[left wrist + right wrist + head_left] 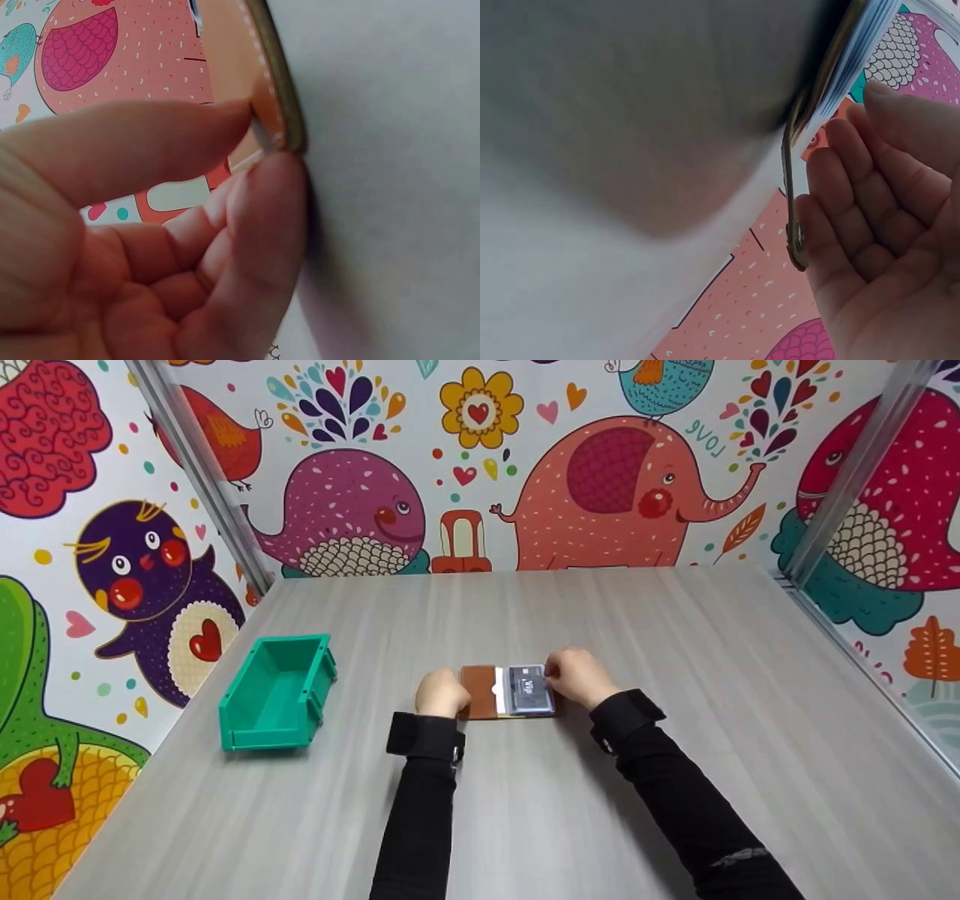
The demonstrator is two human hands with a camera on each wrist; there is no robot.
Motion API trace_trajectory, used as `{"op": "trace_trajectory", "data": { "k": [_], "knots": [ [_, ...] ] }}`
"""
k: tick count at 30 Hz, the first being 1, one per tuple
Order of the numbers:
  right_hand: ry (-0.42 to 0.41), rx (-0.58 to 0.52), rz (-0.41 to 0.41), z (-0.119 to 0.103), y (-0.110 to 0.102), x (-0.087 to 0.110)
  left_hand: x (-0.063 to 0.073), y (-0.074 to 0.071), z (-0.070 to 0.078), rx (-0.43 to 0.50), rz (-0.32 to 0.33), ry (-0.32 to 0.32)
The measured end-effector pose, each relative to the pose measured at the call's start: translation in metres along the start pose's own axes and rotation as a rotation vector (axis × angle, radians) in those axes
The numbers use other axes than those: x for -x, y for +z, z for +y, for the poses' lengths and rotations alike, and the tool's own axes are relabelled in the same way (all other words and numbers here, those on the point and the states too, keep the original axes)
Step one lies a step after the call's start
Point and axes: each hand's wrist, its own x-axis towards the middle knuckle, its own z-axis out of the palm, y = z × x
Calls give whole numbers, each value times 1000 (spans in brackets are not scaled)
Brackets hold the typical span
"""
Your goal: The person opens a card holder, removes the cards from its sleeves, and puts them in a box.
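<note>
The wallet (480,694) lies unfolded on the table (525,810), between the two hands and near the middle of the head view. Its long axis runs left to right across the person's front, roughly square to the forearms. The bare brown flap (478,692) points left, and the half bearing the cards and clear sleeves points right. On that right half the dark card (527,690) marked VIP sits on top, its longer side running away from the person. A white strip (502,690) shows between flap and card

The left hand (442,694) has thumb and forefinger almost together, pinching the flap's stitched outer edge near a corner; in the left wrist view the other fingers are folded toward the palm. The right hand (583,679) is at the far right corner of the wallet, fingers bent and thumb tip near the sleeves' edge (855,71). In the right wrist view the cover's thin brown edge (789,195) meets or nearly meets the lowest finger; whether this hand grips anything cannot be told

The green bin (275,694) stands on the table to the left, well apart from the wallet, its long side running away from the person
</note>
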Motion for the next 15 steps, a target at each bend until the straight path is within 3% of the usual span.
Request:
{"op": "trace_trajectory", "data": {
  "k": [15],
  "knots": [
    [5,20,-12,-3,2,-1,0,-1,0,11,-10,-1]
  ]
}}
